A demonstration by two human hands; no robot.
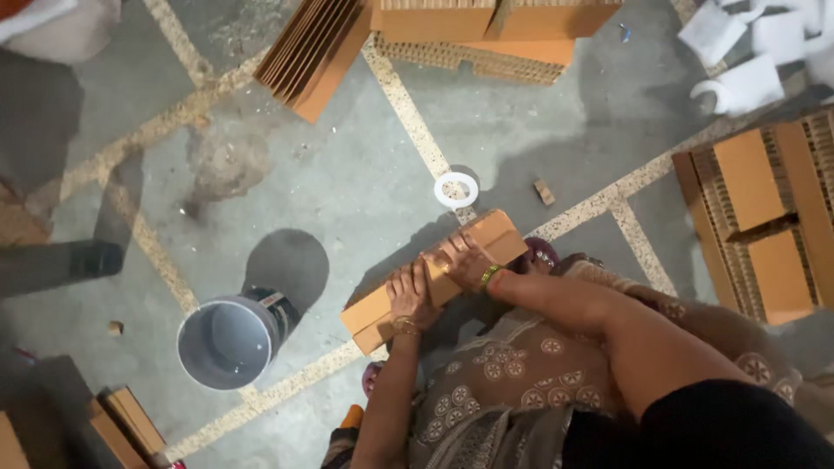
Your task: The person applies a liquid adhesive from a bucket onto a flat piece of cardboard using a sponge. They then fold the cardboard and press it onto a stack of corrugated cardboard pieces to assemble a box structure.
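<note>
A long brown cardboard block (491, 233) lies slanted on the concrete floor in front of me. My left hand (411, 295) presses flat on its near, lower part, fingers spread over the top. My right hand (463, 260) rests on the middle of the block, fingers curled over its upper edge, a green bangle on the wrist. The block's far end points up and right toward a white tape ring (456, 189) on the floor.
A grey bucket (228, 340) stands to the left. Stacks of honeycomb cardboard (764, 217) sit at the right, more cardboard pieces (317, 52) at the top. White foam scraps (747, 52) lie top right. Another person's dark shoe (94, 259) is at far left.
</note>
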